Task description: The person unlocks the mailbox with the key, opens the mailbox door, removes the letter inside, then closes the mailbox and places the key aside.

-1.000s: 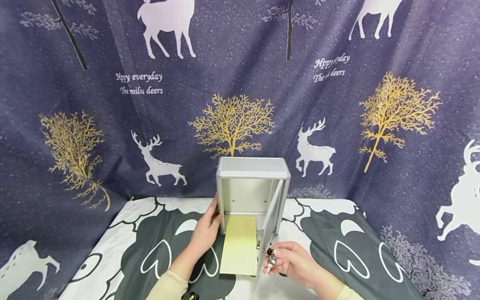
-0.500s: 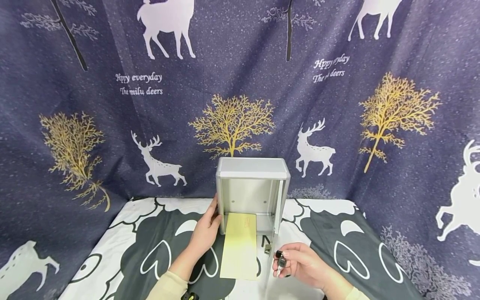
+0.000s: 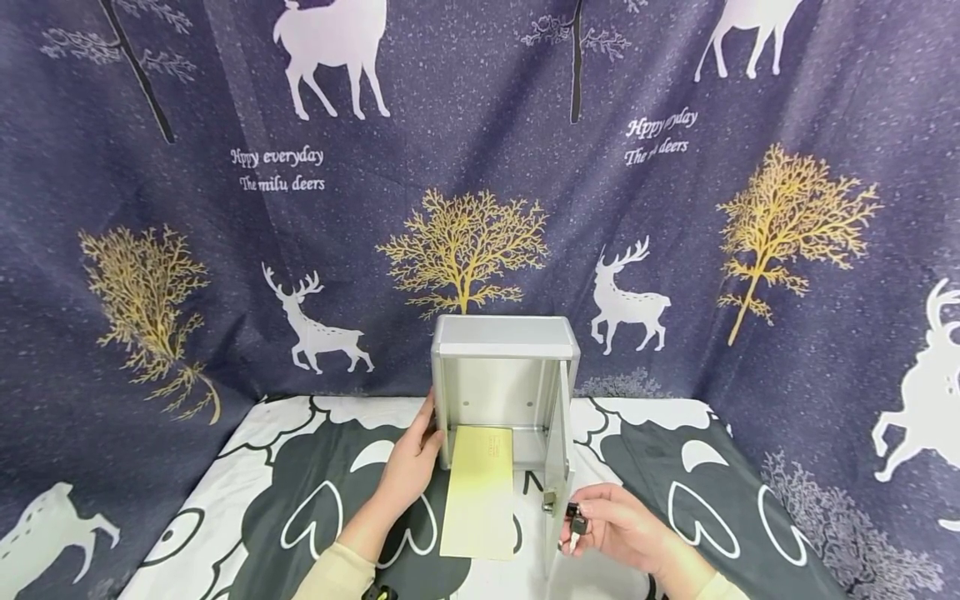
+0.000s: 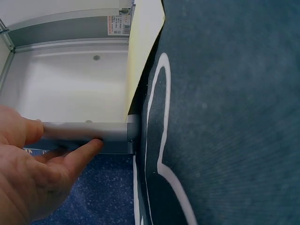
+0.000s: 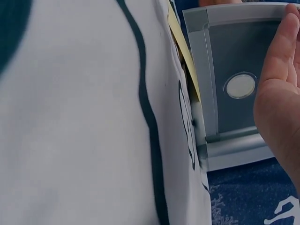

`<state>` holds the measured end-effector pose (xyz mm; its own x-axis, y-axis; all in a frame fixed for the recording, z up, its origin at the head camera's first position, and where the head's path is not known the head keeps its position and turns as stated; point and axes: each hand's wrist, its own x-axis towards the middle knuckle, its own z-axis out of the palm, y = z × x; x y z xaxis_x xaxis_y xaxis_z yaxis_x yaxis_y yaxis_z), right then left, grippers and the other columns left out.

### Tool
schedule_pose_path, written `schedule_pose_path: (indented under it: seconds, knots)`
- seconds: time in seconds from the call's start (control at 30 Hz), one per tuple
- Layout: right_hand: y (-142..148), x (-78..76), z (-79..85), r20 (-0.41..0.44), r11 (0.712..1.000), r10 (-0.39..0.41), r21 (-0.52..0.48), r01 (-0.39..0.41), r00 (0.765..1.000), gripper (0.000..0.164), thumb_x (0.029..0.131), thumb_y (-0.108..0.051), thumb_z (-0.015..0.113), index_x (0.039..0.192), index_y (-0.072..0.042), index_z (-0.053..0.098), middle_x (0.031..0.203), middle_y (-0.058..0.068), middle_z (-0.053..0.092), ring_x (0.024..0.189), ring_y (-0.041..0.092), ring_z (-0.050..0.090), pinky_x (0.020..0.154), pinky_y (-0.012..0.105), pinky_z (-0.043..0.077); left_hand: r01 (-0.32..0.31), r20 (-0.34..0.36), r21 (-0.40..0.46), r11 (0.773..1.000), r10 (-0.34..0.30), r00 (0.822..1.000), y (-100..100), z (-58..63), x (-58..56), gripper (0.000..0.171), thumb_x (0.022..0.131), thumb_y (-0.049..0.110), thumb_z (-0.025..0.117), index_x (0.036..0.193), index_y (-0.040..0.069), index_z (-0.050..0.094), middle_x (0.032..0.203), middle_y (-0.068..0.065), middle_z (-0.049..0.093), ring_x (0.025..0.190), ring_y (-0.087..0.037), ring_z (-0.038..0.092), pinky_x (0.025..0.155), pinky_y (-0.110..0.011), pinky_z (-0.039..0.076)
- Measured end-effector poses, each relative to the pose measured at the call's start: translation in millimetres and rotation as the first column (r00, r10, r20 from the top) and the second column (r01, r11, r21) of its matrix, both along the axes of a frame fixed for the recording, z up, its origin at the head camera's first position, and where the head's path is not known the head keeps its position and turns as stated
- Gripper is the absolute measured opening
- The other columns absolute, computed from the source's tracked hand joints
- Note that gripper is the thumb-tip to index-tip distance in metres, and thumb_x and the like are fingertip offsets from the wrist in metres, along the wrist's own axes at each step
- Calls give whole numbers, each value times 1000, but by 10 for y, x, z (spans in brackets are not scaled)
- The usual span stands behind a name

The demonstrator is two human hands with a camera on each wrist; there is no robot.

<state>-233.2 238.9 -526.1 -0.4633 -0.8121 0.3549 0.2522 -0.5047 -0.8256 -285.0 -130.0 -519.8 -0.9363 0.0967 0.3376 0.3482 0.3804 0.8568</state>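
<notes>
A dark blue curtain (image 3: 480, 150), printed with white deer and golden trees, hangs behind everything. A black-and-white patterned cloth (image 3: 330, 450) is spread in front of it. On the cloth, close to the curtain, a grey box (image 3: 506, 333) stands upright with its open front facing the person. Its door (image 3: 557, 450) is swung outward at the box's right side, seen almost edge-on. A flat yellow paper (image 3: 480, 500) has its upper end inside the box and its lower part sticking out through the front, over the cloth. The left hand (image 3: 411, 458) is clamped on the box's left wall, thumb near the front edge and fingers along the outside. The right hand (image 3: 618, 529), beside the door's outer face, pinches the black-headed keys (image 3: 578, 526); whether one sits in the door cannot be told. A small metal latch (image 3: 549, 501) shows on the door's inner face.
</notes>
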Motion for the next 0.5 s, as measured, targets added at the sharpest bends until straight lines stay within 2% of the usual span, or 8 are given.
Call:
schedule_pose_path:
  seconds: [0.3, 0.5]
  knots:
    - [105, -38, 11, -15, 1000, 11, 23, -11, 1000, 54, 112, 5, 25, 129, -4, 76, 120, 11, 82, 110, 23, 81, 96, 32, 65, -6, 21, -4, 1000, 6, 1000, -4, 4, 11, 73, 118, 19, 58, 180, 35, 22, 170, -16, 50, 148, -35, 58, 119, -58, 49]
    - [168, -59, -3, -29, 1000, 10, 17, -10, 1000, 56, 111, 6, 23, 129, -1, 75, 119, 12, 82, 109, 24, 82, 95, 31, 65, -5, 20, -3, 1000, 5, 1000, 1, -2, -5, 73, 119, 19, 57, 180, 36, 21, 172, -14, 48, 150, -35, 56, 121, -58, 47]
